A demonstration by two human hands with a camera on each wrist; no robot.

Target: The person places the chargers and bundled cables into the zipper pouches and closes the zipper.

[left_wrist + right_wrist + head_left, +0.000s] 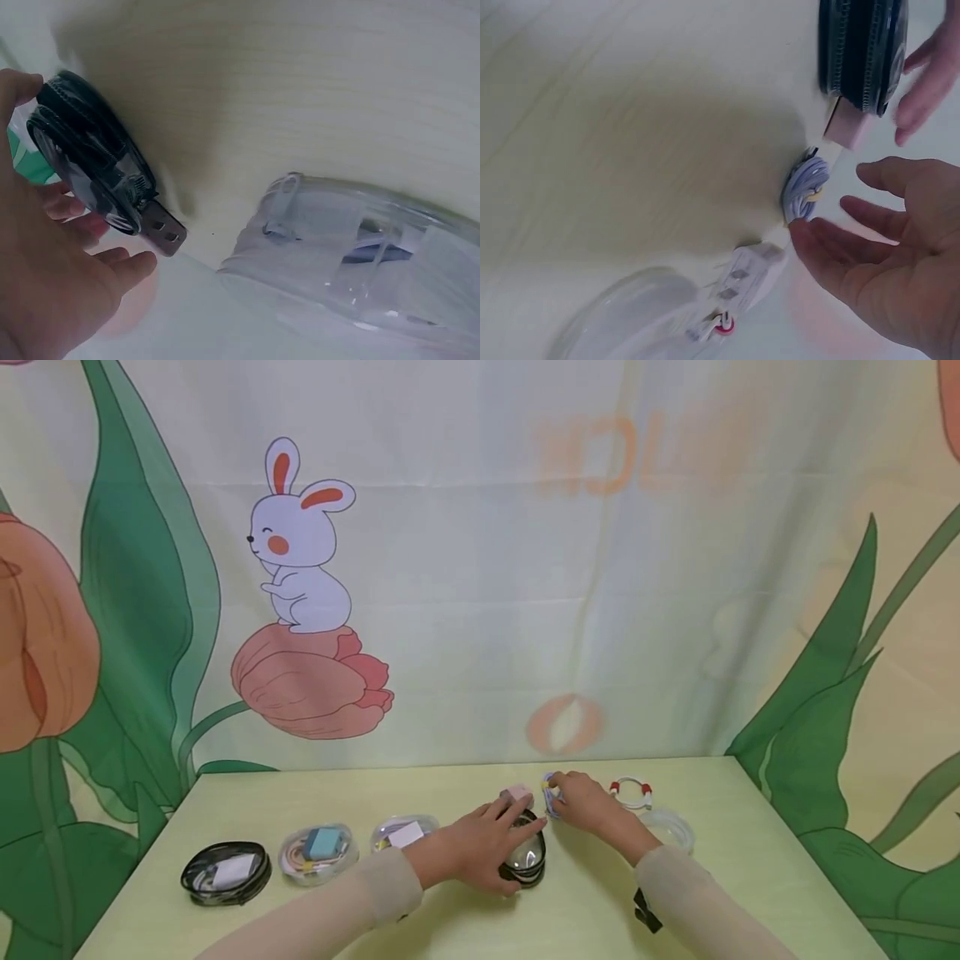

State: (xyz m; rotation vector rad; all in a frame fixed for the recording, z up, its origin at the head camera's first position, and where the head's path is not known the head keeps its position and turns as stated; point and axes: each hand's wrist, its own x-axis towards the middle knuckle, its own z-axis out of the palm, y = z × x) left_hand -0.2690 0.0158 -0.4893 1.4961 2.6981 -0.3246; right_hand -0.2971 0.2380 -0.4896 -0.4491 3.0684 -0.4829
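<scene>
A round clear zip pouch [527,860] with a black rim lies on the table under my left hand [483,847]. The left fingers spread over it, and the thumb [26,86] touches its edge in the left wrist view. Against the pouch's far end sits a pink charger block [516,795]. My right hand [588,803] reaches to a coiled lavender cable [806,187] with a yellow tie. One fingertip meets the coil in the right wrist view, while the other fingers stay loosely extended and apart from it.
Left of my hands stand a black-rimmed pouch [225,893], a clear pouch with a teal block [322,843], and another with a white block [407,835]. To the right are a white charger [754,274], a red-and-white cable [632,781] and a clear pouch [678,831].
</scene>
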